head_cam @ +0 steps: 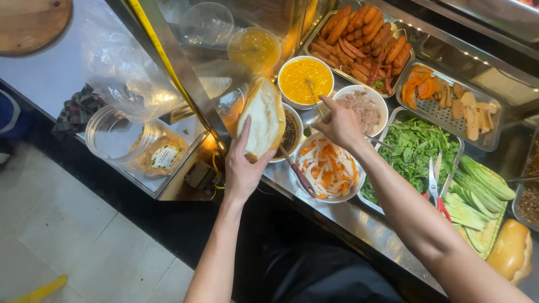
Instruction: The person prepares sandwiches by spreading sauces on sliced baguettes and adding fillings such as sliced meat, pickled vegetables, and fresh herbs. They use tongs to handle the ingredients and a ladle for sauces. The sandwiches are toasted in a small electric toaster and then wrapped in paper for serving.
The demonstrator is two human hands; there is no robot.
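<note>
My left hand [242,168] holds a split-open bread roll [264,118] upright, white crumb facing me, over the counter edge. My right hand [339,124] grips the handle of a metal spoon [314,96] whose tip rests in a white bowl of yellow sauce [306,78]. Close around that hand stand a bowl of shredded meat [364,109], a bowl of dark sauce [289,133] and a bowl of pickled carrot and radish strips [328,168].
Steel trays hold sausages [365,39], sliced carrot and tofu pieces [449,101], green herbs [418,148] with red-handled scissors [435,182], and cucumber strips [477,193]. Another bread roll [511,249] lies at the right. A clear plastic jar [120,137] and glass panel stand left.
</note>
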